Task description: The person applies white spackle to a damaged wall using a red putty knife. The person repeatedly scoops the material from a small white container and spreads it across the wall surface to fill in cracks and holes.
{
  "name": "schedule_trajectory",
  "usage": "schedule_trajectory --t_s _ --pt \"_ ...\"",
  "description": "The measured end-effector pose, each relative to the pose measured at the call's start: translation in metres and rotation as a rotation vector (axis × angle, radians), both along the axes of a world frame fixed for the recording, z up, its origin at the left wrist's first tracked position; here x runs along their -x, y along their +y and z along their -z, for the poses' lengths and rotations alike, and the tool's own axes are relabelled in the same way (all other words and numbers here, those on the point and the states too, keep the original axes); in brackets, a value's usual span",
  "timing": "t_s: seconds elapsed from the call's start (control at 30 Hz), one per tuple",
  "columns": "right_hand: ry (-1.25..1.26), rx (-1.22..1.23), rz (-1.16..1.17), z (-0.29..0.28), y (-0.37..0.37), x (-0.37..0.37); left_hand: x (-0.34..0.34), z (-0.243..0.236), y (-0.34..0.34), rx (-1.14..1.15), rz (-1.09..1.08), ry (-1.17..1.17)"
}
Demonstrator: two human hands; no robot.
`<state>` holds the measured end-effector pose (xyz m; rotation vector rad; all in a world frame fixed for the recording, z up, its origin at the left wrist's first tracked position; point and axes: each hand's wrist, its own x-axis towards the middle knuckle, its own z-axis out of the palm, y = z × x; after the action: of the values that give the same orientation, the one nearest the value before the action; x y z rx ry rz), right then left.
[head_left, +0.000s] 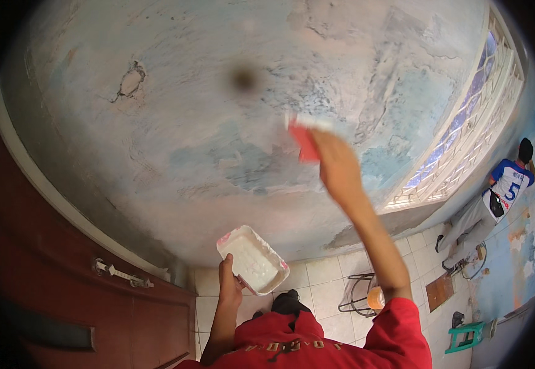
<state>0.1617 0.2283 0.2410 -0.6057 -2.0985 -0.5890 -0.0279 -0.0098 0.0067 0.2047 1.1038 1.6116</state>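
My right hand (339, 165) grips a red scraper (305, 146) by the wall (175, 117); my left hand (230, 286) clasps a tray (223, 245) of white paste (257, 261).

- Wall (199, 178) L of R hand (338, 163)'s grip ran open.
- Far R of grip, window grille (464, 129) bounded it.
- Below-L of grip, L hand (230, 289)'s tray (267, 248) blocked the way.
- Well below grip stood stool (359, 276) + orange tub (375, 299).
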Motion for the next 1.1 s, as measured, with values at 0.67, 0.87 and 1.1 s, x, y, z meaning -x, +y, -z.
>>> schedule_trajectory --t_s 0.67,0.87,1.1 --pt "0.791 1.78 -0.604 0.086 -0.058 0.007 -0.006 -0.021 -0.009 -0.023 -0.091 0.037" --pt "1.027 1.67 -0.701 0.125 -0.112 0.002 -0.008 -0.035 -0.011 -0.003 -0.051 0.042" --pt "0.838 1.341 -0.605 0.177 -0.146 -0.008 -0.018 -0.058 -0.018 -0.016 0.028 -0.067"
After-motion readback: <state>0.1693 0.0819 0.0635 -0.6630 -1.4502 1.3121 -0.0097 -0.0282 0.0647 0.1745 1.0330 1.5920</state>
